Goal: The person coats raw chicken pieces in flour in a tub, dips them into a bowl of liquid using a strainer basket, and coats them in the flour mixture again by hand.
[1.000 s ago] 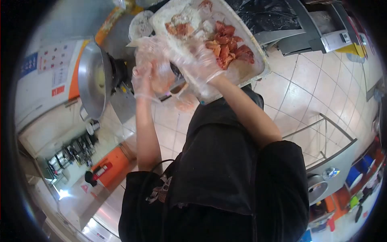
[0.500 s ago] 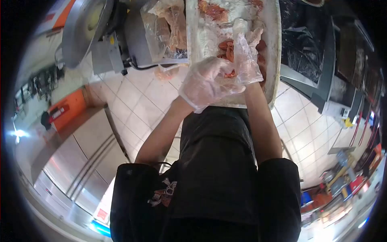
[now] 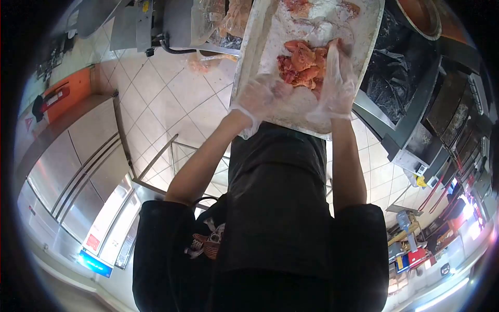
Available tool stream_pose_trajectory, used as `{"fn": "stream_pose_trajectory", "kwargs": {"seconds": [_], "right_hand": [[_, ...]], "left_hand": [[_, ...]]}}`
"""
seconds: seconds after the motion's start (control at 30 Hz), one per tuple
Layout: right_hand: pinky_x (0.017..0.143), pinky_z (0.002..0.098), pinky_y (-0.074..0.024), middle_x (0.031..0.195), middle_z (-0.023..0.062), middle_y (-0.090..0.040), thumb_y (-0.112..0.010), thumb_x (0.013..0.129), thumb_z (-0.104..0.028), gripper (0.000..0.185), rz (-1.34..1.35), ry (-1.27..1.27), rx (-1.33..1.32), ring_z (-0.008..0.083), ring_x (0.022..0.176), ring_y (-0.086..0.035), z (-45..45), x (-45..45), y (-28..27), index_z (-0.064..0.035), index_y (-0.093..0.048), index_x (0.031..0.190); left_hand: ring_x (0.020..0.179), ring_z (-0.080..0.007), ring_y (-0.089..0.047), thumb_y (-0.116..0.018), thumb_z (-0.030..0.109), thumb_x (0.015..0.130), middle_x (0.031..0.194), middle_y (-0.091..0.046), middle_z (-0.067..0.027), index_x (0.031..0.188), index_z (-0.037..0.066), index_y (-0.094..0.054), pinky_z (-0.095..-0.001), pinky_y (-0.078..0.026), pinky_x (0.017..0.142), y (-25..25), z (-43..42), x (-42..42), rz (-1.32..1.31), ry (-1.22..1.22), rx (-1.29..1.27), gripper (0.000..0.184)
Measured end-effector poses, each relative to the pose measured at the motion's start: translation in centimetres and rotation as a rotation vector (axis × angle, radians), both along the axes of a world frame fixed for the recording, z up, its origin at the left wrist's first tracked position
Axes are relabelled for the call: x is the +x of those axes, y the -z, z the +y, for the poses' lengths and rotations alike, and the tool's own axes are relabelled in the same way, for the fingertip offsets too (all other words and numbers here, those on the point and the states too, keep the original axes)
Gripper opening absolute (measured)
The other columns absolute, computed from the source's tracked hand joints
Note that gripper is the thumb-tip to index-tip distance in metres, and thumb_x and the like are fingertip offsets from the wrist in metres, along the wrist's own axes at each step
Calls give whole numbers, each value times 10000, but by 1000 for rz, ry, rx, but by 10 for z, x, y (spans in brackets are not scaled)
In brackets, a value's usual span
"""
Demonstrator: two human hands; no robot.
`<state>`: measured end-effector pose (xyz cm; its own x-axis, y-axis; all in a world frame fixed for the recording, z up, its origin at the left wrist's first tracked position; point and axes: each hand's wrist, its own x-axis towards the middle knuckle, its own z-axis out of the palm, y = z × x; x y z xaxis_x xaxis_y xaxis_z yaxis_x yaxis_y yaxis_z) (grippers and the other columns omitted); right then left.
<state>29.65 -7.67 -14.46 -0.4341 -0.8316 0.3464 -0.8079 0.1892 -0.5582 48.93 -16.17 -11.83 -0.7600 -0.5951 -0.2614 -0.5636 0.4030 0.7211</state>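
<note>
A pale, worn tray point(image 3: 378, 23) holds white flour point(image 3: 304, 101) and a heap of raw meat pieces point(image 3: 304, 62), reddish and glossy. Both my hands wear clear plastic gloves. Low on the left side of the tray, my left hand point(image 3: 264, 96) reaches over the flour with its fingers stretched toward the heap, somewhat blurred. My right hand point(image 3: 337, 83) lies along the heap's right side, fingers extended up the tray; whether its fingertips touch the meat I cannot tell. Flour partly covers more meat point(image 3: 297, 8) at the tray's far end.
Left of the tray sits a clear plastic bag point(image 3: 208, 21). To its right is a dark bin point(image 3: 390, 78) dusted with flour, with a round reddish-brown container point(image 3: 420, 18) beyond. A steel-fronted cabinet point(image 3: 67, 161) stands at far left on the tiled floor point(image 3: 161, 93).
My hands, close together before, have moved apart. The left has uncurled, and the right has come down beside the meat. More of the heap shows, and the whole view has shifted.
</note>
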Motion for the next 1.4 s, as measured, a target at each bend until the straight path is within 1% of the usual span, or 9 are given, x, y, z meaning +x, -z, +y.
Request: {"fn": "stream_pose_trajectory", "kwargs": {"seconds": [0.1,0.33,0.4,0.57,0.67,0.77,0.93,1.23,1.4], "right_hand": [[725,380,-494,1017,146,-598,-557,857,-179,403,-953,87,623,267,786,-609,45,7,50,-38,-469,1223],[854,358,-455,1077,141,-606,-341,936,-272,401,-294,-106,820,331,920,-596,50,65,73,-29,-460,1232],[897,343,-411,1159,178,-570,-461,879,-312,477,-1591,476,563,255,1027,-568,27,65,66,-19,-470,1255],[947,378,-372,1046,170,-590,-445,887,-278,327,124,-357,1055,288,1089,-506,-4,51,44,-69,-587,1094],[847,355,-471,1008,109,-599,-495,890,-356,386,-2354,403,-507,230,931,-578,-16,42,21,-36,-555,1098],[804,337,-501,1050,82,-588,-490,899,-371,412,-2556,292,-398,205,903,-584,-27,13,-15,-45,-526,1149],[816,365,-485,1080,84,-582,-449,911,-360,424,-1456,177,118,211,951,-573,27,66,73,-53,-515,1196],[891,402,-439,1233,97,-477,-436,921,-420,529,-2111,552,-376,259,1080,-506,-14,69,94,-101,-346,1333],[861,366,-459,1230,102,-469,-473,908,-436,559,-1700,835,-185,258,1058,-515,-49,18,113,-92,-344,1329]], "left_hand": [[955,-286,-598,-418,149,867,1031,-614,-159,1076,67,-601,-376,-459,825,68,-6,9,-326,264,-132,289],[1190,-359,-444,-175,513,942,1299,-451,-224,1355,117,-379,-408,-318,1020,88,-9,-47,-556,-93,440,607],[1120,-319,-483,-220,486,945,1231,-487,-191,1314,97,-404,-394,-365,960,63,-1,-62,-365,-300,582,568],[887,-189,-602,-347,392,955,1029,-596,-85,1174,39,-490,-346,-508,770,18,-20,-82,275,-927,1243,439],[849,-179,-597,-337,372,954,1032,-584,-75,1136,51,-505,-334,-507,748,8,-58,-84,322,-867,1479,405],[856,-185,-585,-334,375,950,1045,-568,-80,1120,61,-512,-340,-494,750,87,-78,-83,294,-734,1226,399],[895,-194,-529,-478,417,890,1058,-538,-87,1227,42,-475,-386,-424,843,73,-58,-67,-188,-650,766,504],[1145,-276,-494,-549,413,841,1297,-451,-226,1255,137,-510,-364,-397,970,116,-62,-98,-261,119,84,499],[895,-234,-628,-465,204,916,1121,-567,-144,1189,42,-509,-327,-544,566,73,-87,-112,53,-656,1106,320]]}}
